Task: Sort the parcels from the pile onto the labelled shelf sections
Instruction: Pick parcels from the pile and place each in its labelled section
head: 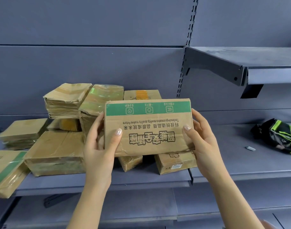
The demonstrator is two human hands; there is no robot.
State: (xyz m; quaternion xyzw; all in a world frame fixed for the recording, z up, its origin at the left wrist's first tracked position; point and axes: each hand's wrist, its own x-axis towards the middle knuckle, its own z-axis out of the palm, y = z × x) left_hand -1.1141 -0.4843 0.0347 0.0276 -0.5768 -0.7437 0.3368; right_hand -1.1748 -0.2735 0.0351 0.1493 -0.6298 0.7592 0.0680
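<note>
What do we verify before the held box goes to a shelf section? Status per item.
1. Two-handed grip: left hand and right hand hold the green-banded box at its ends: ok.
2. Print upright: it reads upside down: not ok.
3. Shipping label on the box: none on the facing side: cannot tell.
4. Section labels: none in view: cannot tell.
5. Landing room: the right shelf has bare surface beside the black and green bag: ok.
</note>
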